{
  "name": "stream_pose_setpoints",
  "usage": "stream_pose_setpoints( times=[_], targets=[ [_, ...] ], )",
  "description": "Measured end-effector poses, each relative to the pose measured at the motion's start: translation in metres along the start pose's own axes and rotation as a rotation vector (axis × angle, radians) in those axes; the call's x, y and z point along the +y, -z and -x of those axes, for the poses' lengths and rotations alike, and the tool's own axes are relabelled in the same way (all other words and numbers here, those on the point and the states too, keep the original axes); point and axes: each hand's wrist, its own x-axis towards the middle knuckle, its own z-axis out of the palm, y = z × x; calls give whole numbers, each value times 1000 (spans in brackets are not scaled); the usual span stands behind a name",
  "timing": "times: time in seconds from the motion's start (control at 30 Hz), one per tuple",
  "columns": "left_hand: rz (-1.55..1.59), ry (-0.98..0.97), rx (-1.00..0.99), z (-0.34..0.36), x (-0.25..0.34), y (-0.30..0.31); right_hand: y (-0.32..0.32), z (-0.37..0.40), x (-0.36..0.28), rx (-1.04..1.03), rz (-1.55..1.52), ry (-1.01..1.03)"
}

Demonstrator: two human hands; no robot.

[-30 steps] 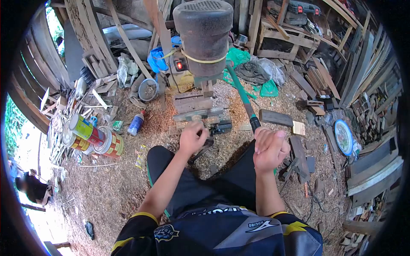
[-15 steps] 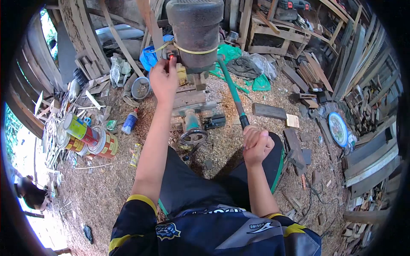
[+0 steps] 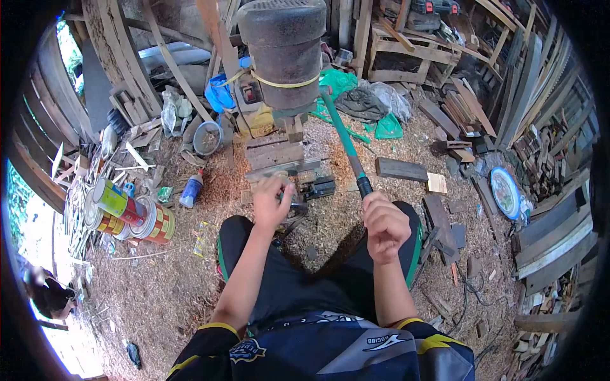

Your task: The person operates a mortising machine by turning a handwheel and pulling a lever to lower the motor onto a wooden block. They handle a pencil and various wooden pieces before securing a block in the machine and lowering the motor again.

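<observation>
The fingers of my right hand (image 3: 386,227) are closed round the black end of a long green and grey lever (image 3: 346,141). This lever slants up to the side of a heavy machine with a dark, dusty motor housing (image 3: 283,60), a yellow band round it. My left hand (image 3: 271,202) is low in front of the machine, fingers curled over the left side of its handwheel (image 3: 300,208); their tips are partly hidden. A wooden block (image 3: 274,154) lies behind the vise rail (image 3: 286,169). Left of the housing is a switch box (image 3: 250,94) with a red button.
Wood shavings cover the ground. Paint cans (image 3: 152,219), a blue bottle (image 3: 191,189) and a bucket (image 3: 208,138) stand left. A dark wood block (image 3: 401,169) and a round blue-rimmed tray (image 3: 504,193) lie right. Stacked boards line the right wall.
My left hand has come down from the switch box to the handwheel. The red glow at the switch is gone. My right hand stays on the lever, its wrist turned slightly.
</observation>
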Motion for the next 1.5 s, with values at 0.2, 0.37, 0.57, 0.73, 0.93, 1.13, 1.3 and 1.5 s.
stream_pose_setpoints(
  times=[0.2,0.37,0.57,0.73,0.93,1.13,1.3,1.5],
  targets=[
    [-1,-253,-358,-6,6,10,-14,-40,-2,25,72,193],
    [-32,-261,-395,-6,-5,3,-20,-46,2,109,-25,220],
    [-18,-279,-524,-19,-7,5,-23,-48,-2,220,68,71],
    [-55,-317,-530,-22,-6,3,-18,-61,-11,180,29,-80],
    [-70,-325,-569,-19,-11,5,-27,-69,-13,248,107,-93],
    [-51,-351,-501,-24,2,-6,-36,-89,-9,461,86,-161],
    [0,-311,-521,-23,9,-12,-14,-79,-5,375,92,-117],
    [5,-275,-504,-11,0,-21,4,-65,-1,156,33,-90]
  ],
)
